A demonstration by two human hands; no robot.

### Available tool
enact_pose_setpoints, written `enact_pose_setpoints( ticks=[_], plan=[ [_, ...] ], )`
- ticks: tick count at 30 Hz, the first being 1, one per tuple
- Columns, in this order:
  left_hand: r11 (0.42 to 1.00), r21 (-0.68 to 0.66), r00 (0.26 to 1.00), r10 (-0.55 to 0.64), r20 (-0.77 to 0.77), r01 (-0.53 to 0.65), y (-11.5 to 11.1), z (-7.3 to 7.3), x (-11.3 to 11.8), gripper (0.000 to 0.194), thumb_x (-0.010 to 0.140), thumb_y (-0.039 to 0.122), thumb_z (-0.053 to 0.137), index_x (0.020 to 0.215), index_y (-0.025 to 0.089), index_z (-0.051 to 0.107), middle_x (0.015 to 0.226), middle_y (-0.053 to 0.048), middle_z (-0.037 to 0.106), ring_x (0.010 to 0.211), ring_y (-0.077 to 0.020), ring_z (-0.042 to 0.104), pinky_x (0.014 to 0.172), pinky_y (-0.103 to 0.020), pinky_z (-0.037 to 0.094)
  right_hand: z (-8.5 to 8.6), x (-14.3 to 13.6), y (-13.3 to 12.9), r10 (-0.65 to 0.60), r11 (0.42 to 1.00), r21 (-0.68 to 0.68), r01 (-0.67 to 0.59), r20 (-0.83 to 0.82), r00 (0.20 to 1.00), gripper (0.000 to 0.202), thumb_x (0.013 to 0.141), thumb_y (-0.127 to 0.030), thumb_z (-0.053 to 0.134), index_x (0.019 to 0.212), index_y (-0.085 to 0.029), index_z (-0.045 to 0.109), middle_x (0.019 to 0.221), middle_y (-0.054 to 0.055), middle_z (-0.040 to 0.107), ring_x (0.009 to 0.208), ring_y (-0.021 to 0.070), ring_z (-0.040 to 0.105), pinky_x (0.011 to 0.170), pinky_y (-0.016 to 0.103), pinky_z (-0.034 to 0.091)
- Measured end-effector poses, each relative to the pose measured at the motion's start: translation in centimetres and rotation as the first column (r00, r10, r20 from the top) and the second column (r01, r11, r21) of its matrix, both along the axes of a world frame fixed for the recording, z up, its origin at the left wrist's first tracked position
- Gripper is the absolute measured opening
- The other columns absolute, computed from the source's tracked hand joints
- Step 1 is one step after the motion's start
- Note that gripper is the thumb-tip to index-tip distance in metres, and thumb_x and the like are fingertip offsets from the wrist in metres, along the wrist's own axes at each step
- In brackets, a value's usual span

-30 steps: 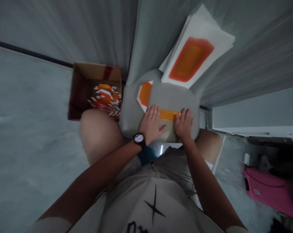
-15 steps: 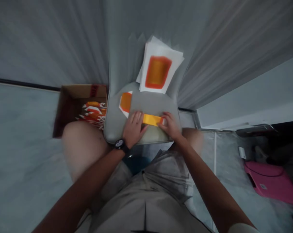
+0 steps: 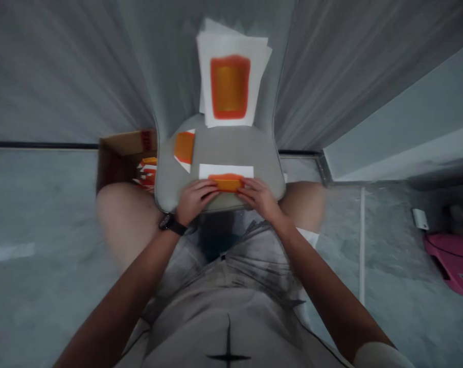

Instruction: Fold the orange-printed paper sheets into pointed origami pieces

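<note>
On the front of the grey chair seat [image 3: 231, 145] lies a partly folded sheet of paper [image 3: 229, 185], orange on the near part with a white strip along its far edge. My left hand [image 3: 195, 199], with a black watch on the wrist, has its fingers closed on the sheet's left end. At the right end, the fingers of my right hand [image 3: 259, 198] pinch it too. A folded orange-and-white paper piece [image 3: 184, 148] rests on the seat farther off to the left. Behind it, against the backrest, leans a stack of white sheets [image 3: 231, 46] printed with an orange rectangle.
A cardboard box [image 3: 118, 148] holding several folded orange-and-white papers [image 3: 147, 174] stands on the floor left of the chair. My knees flank the seat. Far right on the floor are a pink plastic object [image 3: 452, 258] and a small white device [image 3: 420, 219] with a cable.
The paper between my hands was a narrow yellow-orange band; now a white strip shows along its far side. My hands have shifted toward me and slightly left on the seat. The view has turned.
</note>
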State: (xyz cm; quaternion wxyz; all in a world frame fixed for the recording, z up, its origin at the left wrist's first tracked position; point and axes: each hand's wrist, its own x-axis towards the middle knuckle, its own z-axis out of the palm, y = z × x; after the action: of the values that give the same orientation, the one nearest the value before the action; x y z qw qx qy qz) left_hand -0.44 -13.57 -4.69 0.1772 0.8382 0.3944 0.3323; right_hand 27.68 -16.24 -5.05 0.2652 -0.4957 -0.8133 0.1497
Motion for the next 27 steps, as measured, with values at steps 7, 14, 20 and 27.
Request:
enact_pose_setpoints(
  ticks=[7, 14, 20, 27],
  plan=[
    [0.994, 0.030, 0.985, 0.105, -0.134, -0.101, 0.9, 1.4, 0.9, 0.032, 0.108, 0.038, 0.050, 0.120, 0.022, 0.076, 0.118, -0.009, 0.077, 0.112, -0.0250, 0.069, 0.101, -0.044, 0.056, 1.0, -1.0, 1.8, -0.150, 0.988, -0.044, 0.150, 0.017, 0.989, 0.039, 0.109, -0.045, 0.048, 0.115, -0.022, 0.079, 0.114, 0.012, 0.074, 0.112, 0.0275, 0.066, 0.102, 0.043, 0.049],
    [0.990, 0.126, 0.963, -0.036, -0.266, 0.072, 0.0, 1.3, 1.2, 0.036, 0.107, 0.023, 0.046, 0.130, 0.030, 0.073, 0.137, -0.003, 0.073, 0.138, -0.0217, 0.059, 0.124, -0.052, 0.041, 0.0, -3.5, 1.9, -0.317, 0.947, 0.061, 0.315, 0.021, 0.948, 0.034, 0.106, -0.034, 0.048, 0.114, -0.022, 0.079, 0.111, 0.013, 0.071, 0.107, 0.0289, 0.062, 0.101, 0.046, 0.047],
    [0.994, 0.071, 0.958, -0.056, -0.280, 0.079, -0.5, 0.3, 1.1, 0.049, 0.101, 0.017, 0.045, 0.146, 0.021, 0.063, 0.150, -0.007, 0.064, 0.147, -0.0231, 0.052, 0.128, -0.053, 0.038, 0.2, -4.5, 0.1, -0.179, 0.980, 0.097, 0.171, 0.074, 0.981, 0.043, 0.108, -0.035, 0.044, 0.145, -0.023, 0.063, 0.146, 0.012, 0.064, 0.141, 0.0293, 0.052, 0.130, 0.058, 0.022],
    [0.993, 0.066, 0.953, -0.070, -0.295, 0.093, -0.7, 0.6, 0.9, 0.048, 0.105, 0.024, 0.045, 0.151, 0.021, 0.058, 0.155, -0.007, 0.059, 0.148, -0.0226, 0.051, 0.130, -0.051, 0.036, -0.6, -4.8, -1.5, -0.156, 0.988, 0.010, 0.157, 0.187, 0.970, 0.053, 0.111, -0.035, 0.037, 0.158, -0.015, 0.046, 0.163, 0.015, 0.048, 0.158, 0.0284, 0.036, 0.132, 0.060, 0.019]
  ],
)
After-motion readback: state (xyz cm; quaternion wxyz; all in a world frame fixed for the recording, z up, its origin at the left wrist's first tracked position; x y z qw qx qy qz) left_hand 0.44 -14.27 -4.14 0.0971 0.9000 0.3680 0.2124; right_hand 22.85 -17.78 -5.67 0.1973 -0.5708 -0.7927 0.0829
